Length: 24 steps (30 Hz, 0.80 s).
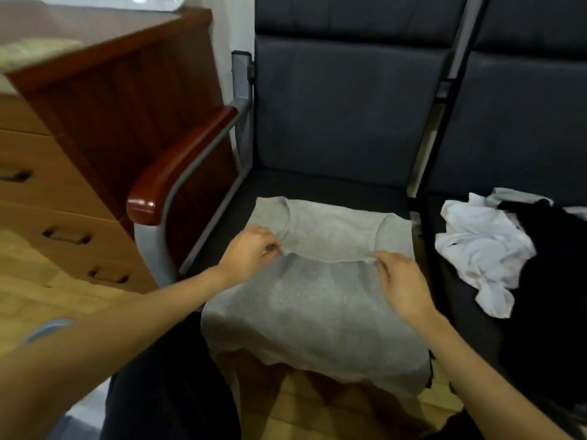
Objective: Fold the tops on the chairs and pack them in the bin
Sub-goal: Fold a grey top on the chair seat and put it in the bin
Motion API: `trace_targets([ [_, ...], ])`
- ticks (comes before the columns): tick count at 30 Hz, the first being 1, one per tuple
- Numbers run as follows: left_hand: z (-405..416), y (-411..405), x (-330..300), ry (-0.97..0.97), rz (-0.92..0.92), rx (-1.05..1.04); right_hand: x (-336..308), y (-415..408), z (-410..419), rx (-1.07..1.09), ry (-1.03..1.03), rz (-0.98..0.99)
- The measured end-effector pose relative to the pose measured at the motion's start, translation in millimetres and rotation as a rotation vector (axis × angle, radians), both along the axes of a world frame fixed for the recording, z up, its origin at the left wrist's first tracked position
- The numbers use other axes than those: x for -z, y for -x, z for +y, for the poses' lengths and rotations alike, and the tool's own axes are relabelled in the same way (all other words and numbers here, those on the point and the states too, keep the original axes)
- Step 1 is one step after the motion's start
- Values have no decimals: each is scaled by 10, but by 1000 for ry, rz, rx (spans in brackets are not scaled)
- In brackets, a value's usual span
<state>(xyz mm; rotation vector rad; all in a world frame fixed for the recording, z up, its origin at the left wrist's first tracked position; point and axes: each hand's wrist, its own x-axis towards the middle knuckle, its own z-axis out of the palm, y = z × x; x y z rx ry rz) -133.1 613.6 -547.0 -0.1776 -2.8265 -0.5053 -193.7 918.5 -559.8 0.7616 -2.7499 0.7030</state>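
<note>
A grey top [317, 300] lies spread over the seat of the left dark chair [343, 115], its lower part hanging over the front edge. My left hand [251, 249] pinches a folded edge of the top on its left side. My right hand [400, 281] pinches the same folded edge on the right side. On the right chair [524, 122] a crumpled white top [482, 249] lies against a black top [559, 281]. No bin is in view.
A red-brown wooden armrest [178, 166] on a grey metal frame stands left of the seat. Beyond it is a wooden cabinet with drawers [63, 192]. Wooden floor [38, 281] shows at the left and below the seat.
</note>
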Motion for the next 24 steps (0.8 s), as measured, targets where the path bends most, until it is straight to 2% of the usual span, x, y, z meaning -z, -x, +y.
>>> trace_targets([
  [5,5,-395,420,183,-164,47,358,-419,4,-36,-149,-187],
  [7,46,-533,491,224,-212,33,406,-565,31,-67,-262,-289],
  [9,125,-681,496,200,-300,-22,438,-701,114,-88,-268,-365],
  [12,250,-928,458,-30,-397,-202,382,-972,236,36,13,-397],
  [16,373,-1280,452,-383,-219,-648,357,-1340,432,419,398,-379],
  [19,281,-1450,580,-688,-301,-861,413,-1423,593,636,550,-618],
  [21,179,-1521,685,-934,-363,-944,491,-1458,683,676,607,-770],
  [24,114,-1572,723,-1227,-404,-1073,587,-1506,728,686,673,-861],
])
